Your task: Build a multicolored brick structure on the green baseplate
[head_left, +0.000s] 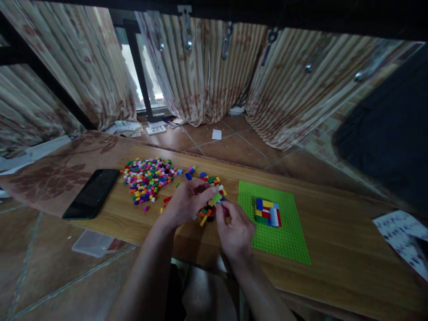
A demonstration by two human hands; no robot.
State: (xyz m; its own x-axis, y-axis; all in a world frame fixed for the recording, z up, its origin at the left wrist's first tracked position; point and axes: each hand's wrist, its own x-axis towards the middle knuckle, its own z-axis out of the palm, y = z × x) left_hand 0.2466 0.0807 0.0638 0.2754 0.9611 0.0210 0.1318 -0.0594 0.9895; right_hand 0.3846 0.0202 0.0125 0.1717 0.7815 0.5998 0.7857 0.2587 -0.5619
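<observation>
Over a loose pile of toy bricks point(203, 217), my left hand point(187, 200) pinches a lime-green brick point(217, 196) between thumb and fingers. My right hand point(236, 229) is closed just below and to the right of it, its fingertips almost meeting the green brick. A bit of light blue shows at those fingertips, too small to make out. Right of my hands lies a green baseplate point(281, 245). On it stands a low block of joined bricks point(267, 212) in blue, yellow, red, white and green.
A larger heap of small colourful bricks point(147, 178) spreads over the wooden table point(334, 232) on the left. Beside it lies a black phone point(92, 194). A clear plastic box point(93, 243) is on the floor; a printed sheet point(401, 238) is at far right.
</observation>
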